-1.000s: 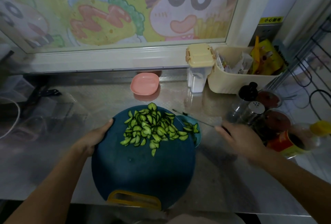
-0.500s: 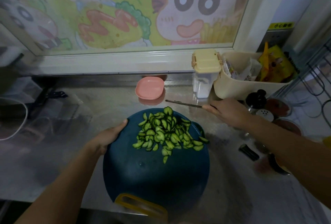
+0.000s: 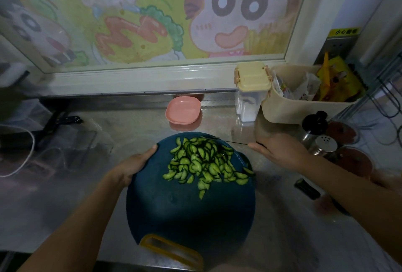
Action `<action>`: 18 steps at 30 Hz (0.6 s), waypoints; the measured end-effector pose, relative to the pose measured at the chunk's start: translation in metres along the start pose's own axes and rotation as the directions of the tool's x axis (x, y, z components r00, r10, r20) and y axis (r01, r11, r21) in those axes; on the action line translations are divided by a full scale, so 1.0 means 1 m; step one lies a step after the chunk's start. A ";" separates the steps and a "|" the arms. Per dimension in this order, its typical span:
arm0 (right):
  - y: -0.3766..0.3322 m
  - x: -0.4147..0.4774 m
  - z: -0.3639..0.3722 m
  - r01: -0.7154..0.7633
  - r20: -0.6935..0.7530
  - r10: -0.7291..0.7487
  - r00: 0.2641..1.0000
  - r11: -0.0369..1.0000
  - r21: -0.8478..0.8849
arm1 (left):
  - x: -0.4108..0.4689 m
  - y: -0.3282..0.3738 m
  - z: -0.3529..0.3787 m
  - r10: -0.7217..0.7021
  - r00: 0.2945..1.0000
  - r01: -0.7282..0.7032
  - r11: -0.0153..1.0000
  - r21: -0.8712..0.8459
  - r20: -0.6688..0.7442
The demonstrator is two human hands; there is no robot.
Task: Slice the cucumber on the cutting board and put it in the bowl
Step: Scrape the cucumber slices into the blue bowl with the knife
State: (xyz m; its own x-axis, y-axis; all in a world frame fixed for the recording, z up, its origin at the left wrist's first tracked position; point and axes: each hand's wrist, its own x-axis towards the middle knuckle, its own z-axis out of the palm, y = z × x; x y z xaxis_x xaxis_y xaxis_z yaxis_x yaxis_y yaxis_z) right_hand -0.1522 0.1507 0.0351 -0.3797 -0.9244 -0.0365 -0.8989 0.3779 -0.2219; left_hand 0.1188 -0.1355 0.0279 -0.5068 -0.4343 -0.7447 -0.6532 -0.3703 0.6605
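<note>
- Both my hands grip: left hand (image 3: 134, 163) the board's (image 3: 185, 211) left edge, right hand (image 3: 280, 152) the knife (image 3: 232, 141).
- Knife's now back at the slices (image 3: 202, 160) on the board; scraping into the bowl (image 3: 245, 158) beneath comes next.

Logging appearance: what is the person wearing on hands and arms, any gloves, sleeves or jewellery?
Nothing visible. The left hand and right hand are bare: no gloves, rings or watch. The left forearm and right forearm are uncovered up to the frame edge, so no sleeve shows. Dim light hides small marks.
</note>
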 end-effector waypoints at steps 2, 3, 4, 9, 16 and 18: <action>-0.003 -0.007 0.004 -0.008 0.010 0.007 1.000 1.000 0.026 | 0.000 0.001 -0.001 -0.001 1.000 0.001 1.000 0.010 -0.009; -0.005 -0.011 0.007 -0.013 0.013 0.012 1.000 0.999 0.031 | 0.001 0.001 -0.001 -0.001 1.000 0.001 1.000 0.020 -0.014; -0.006 -0.015 0.009 -0.014 0.012 0.014 1.000 1.000 0.027 | 0.002 0.001 -0.003 0.001 1.000 0.000 1.000 0.023 -0.015; -0.012 -0.036 0.025 -0.036 -0.024 0.037 0.999 0.997 0.063 | 0.004 -0.001 -0.006 -0.012 1.000 0.012 0.999 0.033 -0.029; -0.029 -0.058 0.034 -0.118 -0.047 0.127 0.991 0.980 0.160 | 0.006 -0.003 -0.012 -0.037 0.999 0.037 0.999 -0.002 -0.022; -0.038 -0.064 0.033 -0.169 -0.001 0.173 0.985 0.960 0.224 | 0.005 -0.007 -0.013 -0.039 0.999 0.039 0.999 -0.016 -0.003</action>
State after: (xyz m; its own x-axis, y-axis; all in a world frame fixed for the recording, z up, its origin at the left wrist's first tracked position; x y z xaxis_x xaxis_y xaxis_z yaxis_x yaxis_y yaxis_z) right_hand -0.0861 0.1937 0.0133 -0.5299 -0.8449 -0.0736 -0.7498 0.5072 -0.4249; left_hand 0.1284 -0.1451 0.0209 -0.4791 -0.4219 -0.7697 -0.6635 -0.4000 0.6322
